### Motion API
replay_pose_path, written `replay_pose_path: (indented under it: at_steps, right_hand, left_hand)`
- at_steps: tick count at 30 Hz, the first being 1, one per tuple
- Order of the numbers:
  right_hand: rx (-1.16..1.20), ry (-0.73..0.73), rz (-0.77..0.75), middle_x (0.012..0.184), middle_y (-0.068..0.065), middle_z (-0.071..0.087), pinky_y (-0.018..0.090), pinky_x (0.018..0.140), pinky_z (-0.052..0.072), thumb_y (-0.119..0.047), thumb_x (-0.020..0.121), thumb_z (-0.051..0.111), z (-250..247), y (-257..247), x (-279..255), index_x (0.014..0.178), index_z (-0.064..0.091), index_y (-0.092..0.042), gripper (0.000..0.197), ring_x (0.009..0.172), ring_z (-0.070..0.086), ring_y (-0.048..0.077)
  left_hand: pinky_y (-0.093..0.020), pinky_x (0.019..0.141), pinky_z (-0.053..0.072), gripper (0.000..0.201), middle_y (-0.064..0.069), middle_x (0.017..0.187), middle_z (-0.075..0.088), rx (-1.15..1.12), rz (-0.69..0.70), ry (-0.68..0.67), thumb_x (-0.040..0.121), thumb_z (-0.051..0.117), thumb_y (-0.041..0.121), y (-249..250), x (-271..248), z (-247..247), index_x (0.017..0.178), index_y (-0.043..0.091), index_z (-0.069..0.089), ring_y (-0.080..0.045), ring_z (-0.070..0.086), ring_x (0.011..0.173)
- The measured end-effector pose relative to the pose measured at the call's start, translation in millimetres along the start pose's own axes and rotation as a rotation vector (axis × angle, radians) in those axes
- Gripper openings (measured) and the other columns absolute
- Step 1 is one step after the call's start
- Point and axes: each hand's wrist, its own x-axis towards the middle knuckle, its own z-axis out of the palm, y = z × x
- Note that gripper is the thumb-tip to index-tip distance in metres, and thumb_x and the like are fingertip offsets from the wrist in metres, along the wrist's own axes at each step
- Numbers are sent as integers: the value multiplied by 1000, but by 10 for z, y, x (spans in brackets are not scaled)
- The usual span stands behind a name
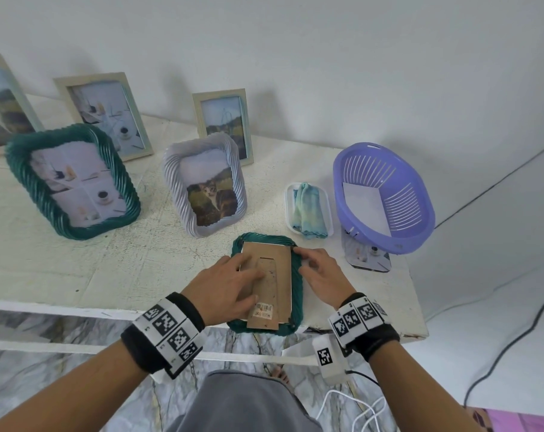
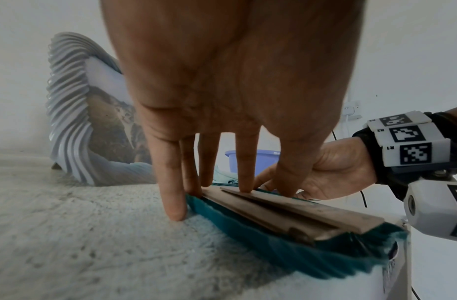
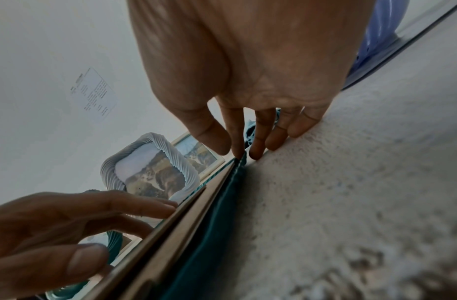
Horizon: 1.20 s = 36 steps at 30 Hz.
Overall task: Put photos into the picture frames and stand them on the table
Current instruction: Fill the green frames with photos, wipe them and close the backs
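on backing board (image 1: 275,275), unreadable barcode sticker (image 1: 263,310)

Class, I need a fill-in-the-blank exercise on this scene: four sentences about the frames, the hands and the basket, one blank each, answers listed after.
1. The teal frame under both hands lies face ____ on the table.
2. The left hand presses on its brown ____ board.
3. The white ribbed frame shows a ____.
4. The basket is ____ in colour.

Answers: down; backing; cat; purple
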Motion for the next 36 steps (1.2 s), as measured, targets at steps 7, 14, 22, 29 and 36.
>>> replay_pose_path:
  at_steps: [7, 14, 22, 29, 36]
  right_hand:
    - [38, 20, -11, 117, -1, 53, 45, 104, 40, -14, 88, 54, 7, -4, -5, 114, 54, -47, 42, 112, 52, 21]
    - [98, -1, -20, 119, 0, 53, 44, 106, 40, -13, 87, 53, -6, 6, -2, 108, 54, -56, 47, 115, 52, 20]
    - [85, -23, -14, 116, 7, 49, 29, 102, 39, -5, 91, 50, -33, -23, 29, 119, 57, -40, 45, 112, 51, 22]
    - [-1, -29, 3, 112, -2, 47, 43, 104, 40, -10, 90, 47, -30, -14, 20, 126, 58, -37, 46, 112, 49, 22]
    - [-239, -49, -39, 126, -1, 42, 42, 106, 34, -30, 94, 48, -29, -222, -205, 143, 33, -39, 52, 120, 36, 23]
  left_hand:
    - [-32, 96, 41, 48, 2, 144, 40, -5, 42, 4, 96, 46, 50, -1, 26, -33, 141, 31, 42, -18, 42, 111]
    - [-31, 88, 45, 71, 3, 138, 43, 70, 57, 14, 78, 16, 68, -48, 53, 14, 135, 34, 42, -17, 43, 108]
    - [-34, 82, 49, 77, 2, 136, 43, 126, 68, 29, 73, 8, 69, -49, 79, 40, 131, 32, 42, -19, 45, 106]
    - [-33, 83, 48, 79, 3, 139, 41, 131, 64, 41, 72, 6, 69, -49, 83, 28, 132, 34, 41, -18, 45, 111]
    - [-31, 84, 47, 63, 5, 150, 35, 139, 43, 67, 83, 20, 69, -82, 63, 60, 136, 40, 39, -16, 42, 121]
